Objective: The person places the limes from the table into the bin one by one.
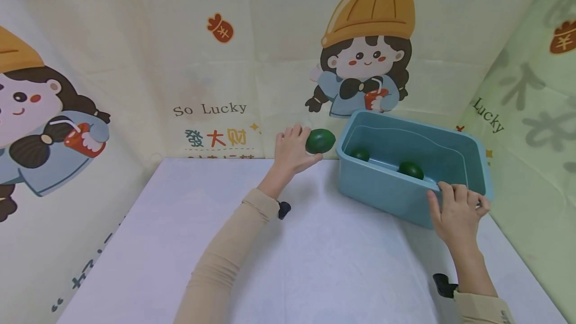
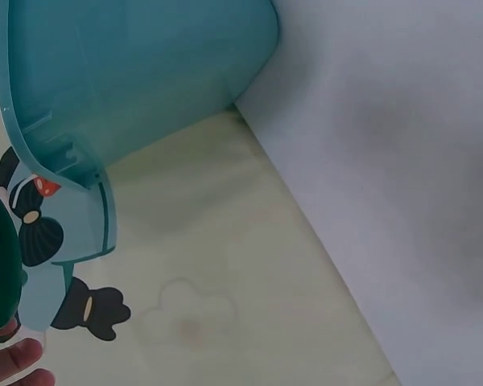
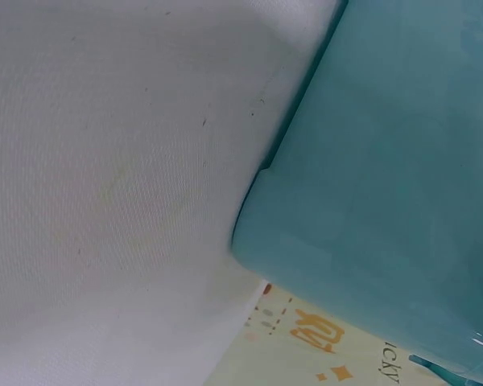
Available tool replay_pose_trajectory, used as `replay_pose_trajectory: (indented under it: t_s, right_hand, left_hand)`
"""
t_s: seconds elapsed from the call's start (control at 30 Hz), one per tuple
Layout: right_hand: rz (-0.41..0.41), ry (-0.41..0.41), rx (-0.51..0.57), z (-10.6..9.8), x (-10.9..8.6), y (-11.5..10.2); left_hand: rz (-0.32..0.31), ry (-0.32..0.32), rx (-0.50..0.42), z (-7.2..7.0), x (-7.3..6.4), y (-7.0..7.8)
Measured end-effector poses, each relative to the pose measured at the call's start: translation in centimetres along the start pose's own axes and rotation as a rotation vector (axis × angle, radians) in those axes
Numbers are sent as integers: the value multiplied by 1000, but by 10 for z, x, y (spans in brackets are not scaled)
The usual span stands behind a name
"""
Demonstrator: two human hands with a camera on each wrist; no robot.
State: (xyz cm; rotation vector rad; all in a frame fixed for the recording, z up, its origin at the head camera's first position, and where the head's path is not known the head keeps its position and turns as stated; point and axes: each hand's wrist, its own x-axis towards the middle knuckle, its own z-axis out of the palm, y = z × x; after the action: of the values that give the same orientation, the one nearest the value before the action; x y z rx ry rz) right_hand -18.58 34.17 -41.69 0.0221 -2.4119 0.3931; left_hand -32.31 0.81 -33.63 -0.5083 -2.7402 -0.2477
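Head view alone shows limes inside.

Staged recording booth, not lived-in room: white-covered table boxed in by printed cartoon backdrop cloths on three sides, "So Lucky" lettering, creases in fabric, no furniture visible.

— What's in front of me?
— My white cloth-covered table, set against a cream printed backdrop with a cartoon girl in an orange hat.
— And beside me?
— A pale green printed curtain on my right.
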Motion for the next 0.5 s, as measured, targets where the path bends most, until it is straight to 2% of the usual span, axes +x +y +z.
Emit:
replay_pose_trajectory:
  t_s: [0.5]
  right_hand:
    - [-10,14,5,0,0,1]
  left_hand:
    - [16,-36,27,-6,10,26]
